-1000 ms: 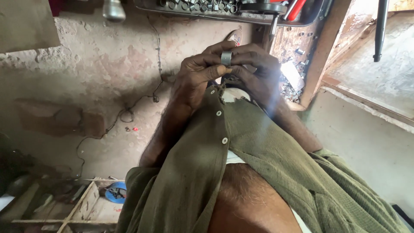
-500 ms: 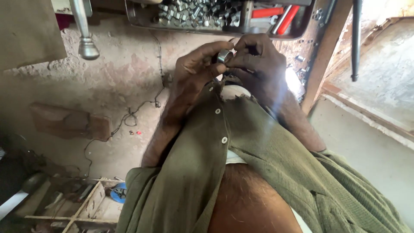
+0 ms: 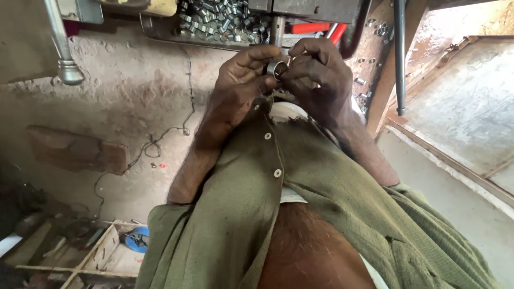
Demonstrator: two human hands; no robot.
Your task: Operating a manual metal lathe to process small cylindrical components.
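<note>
A small shiny metal ring sits between both my hands, close to my chest. My left hand pinches it from the left with thumb and fingers. From the right, my right hand closes its fingertips around the same ring. Both hands hover just below a tray heaped with several similar metal rings. My olive green shirt fills the lower middle of the view.
A metal lever with a rounded knob hangs at the upper left. A dark vertical rod stands at the right beside a wooden post. A wooden block and a loose wire lie on the floor; wooden scraps sit at the bottom left.
The view has tilted upward, bringing the tray of rings and the lever further into sight. Both hands keep hold of the ring, turning it slightly between the fingers.
</note>
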